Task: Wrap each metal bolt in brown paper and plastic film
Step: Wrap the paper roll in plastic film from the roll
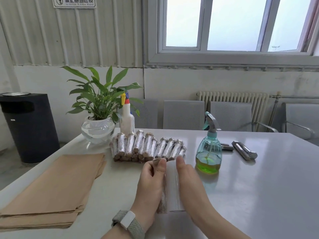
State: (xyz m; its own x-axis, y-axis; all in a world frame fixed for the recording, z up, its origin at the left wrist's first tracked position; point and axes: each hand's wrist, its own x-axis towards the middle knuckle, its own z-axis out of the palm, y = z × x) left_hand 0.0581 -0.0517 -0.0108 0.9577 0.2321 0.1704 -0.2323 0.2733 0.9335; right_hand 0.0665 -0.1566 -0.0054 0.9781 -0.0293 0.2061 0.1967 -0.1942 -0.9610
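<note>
Left hand (151, 180) gripped a paper-wrapped bolt (161, 192) lying lengthwise on the table (259, 187), thumb over its far end. Right hand (188, 178) lay alongside a clear film roll (174, 190), fingers hidden, grip not readable. Wrapped bolts (146, 147) were stacked just beyond; spray bottle (208, 149) right, bare bolts (243, 150) past it, brown paper stack (57, 187) left.

Both forearms reach forward side by side from the lower edge of the view. The left hand (151, 180) has its fingers curled and its thumb pressed forward, gripping a paper-wrapped bolt (162, 202). The right hand (188, 180) lies just beside it, thumb extended forward, palm turned inward; its fingers are hidden.
</note>
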